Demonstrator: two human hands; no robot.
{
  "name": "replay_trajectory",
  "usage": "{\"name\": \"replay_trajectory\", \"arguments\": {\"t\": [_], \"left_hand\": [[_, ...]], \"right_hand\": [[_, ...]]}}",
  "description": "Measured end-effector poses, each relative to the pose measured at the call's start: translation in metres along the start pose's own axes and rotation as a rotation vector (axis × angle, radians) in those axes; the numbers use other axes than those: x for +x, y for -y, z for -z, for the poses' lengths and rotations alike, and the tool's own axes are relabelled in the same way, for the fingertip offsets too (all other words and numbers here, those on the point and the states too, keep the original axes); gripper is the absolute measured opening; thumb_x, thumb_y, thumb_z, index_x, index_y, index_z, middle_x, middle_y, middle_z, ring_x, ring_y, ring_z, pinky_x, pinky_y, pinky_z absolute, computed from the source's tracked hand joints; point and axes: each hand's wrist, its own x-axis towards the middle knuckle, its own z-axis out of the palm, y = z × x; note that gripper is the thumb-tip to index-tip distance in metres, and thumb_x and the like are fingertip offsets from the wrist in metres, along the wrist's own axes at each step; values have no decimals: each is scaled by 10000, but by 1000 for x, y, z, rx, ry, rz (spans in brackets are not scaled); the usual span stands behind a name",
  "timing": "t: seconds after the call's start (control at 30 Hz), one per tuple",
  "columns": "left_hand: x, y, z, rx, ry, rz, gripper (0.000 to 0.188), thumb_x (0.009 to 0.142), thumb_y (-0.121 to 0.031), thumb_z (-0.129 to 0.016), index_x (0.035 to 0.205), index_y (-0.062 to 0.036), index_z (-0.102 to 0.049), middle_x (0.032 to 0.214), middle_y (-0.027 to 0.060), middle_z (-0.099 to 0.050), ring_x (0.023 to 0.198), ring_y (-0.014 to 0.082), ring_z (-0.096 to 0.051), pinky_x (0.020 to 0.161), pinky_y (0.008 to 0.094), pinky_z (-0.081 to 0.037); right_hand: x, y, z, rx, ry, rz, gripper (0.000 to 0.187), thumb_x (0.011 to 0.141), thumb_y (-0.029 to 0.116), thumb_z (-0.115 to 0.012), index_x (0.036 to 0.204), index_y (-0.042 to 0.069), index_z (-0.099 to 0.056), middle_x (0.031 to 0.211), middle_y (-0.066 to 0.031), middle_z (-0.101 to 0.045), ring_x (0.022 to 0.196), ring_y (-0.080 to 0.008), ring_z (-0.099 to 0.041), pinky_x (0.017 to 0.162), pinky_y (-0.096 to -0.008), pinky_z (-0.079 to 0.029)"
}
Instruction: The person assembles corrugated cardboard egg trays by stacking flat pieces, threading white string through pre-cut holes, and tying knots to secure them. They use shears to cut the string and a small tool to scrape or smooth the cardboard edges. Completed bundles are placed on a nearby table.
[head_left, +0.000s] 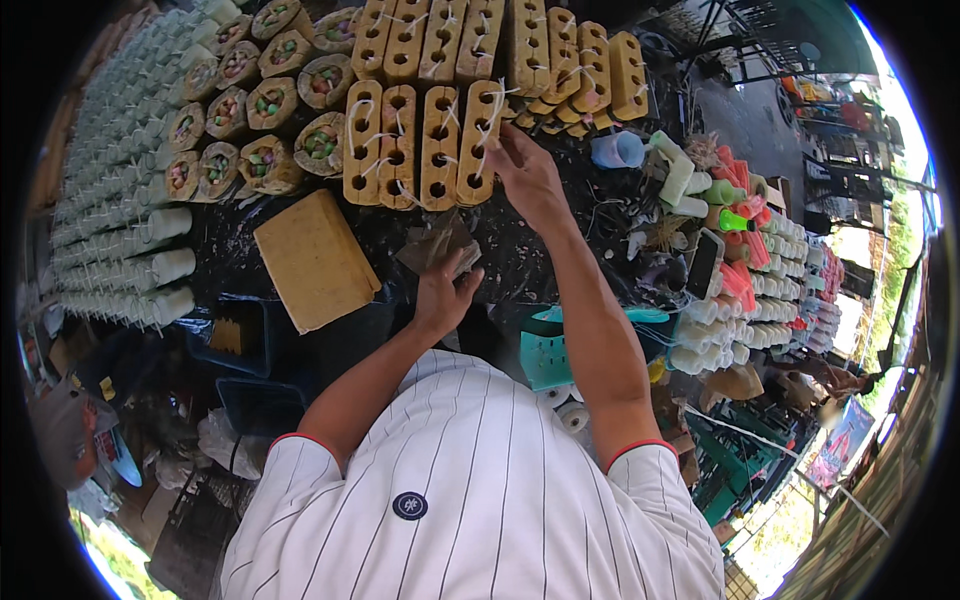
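Note:
My right hand (530, 185) reaches over the right end of a front row of yellow blocks with round holes. Its fingertips are pinched at a white string (497, 108) on the end block (478, 165). My left hand (444, 298) is nearer me, its fingers bent around a small brownish, sheet-like piece (440, 248); the grip is partly hidden. White strings cross the neighbouring yellow blocks (438, 165). A plain yellow-brown slab (312, 260) lies left of my left hand.
Hexagonal bundles (268, 105) with coloured contents stand at the back left, beside rows of pale tubes (120, 200). A bluish cup (618, 150), a phone (705, 262) and white rolls (710, 330) are at the right. A teal basket (543, 352) sits below my right forearm.

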Motion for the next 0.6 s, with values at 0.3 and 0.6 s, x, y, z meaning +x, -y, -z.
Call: {"name": "replay_trajectory", "arguments": {"t": [0.3,0.6], "left_hand": [[-72,-1,140,360,-320,165,360,871,-164,-803,1149,44,-705,1084,263,-701,1020,413,-697,892,458,-569],[-73,116,231,-143,-226,811,420,947,-191,-767,1219,116,-677,1056,202,-759,901,244,-727,812,364,-558]], "right_hand": [[-76,-104,-17,-280,46,-286,409,1025,363,-687,1065,-44,-708,993,-148,-778,889,-229,-754,804,-342,-582],[-90,-96,-234,-389,544,67,597,870,309,-809,1273,-66,-577,1228,-296,-663,1186,-453,-635,1004,-484,-519]]}}
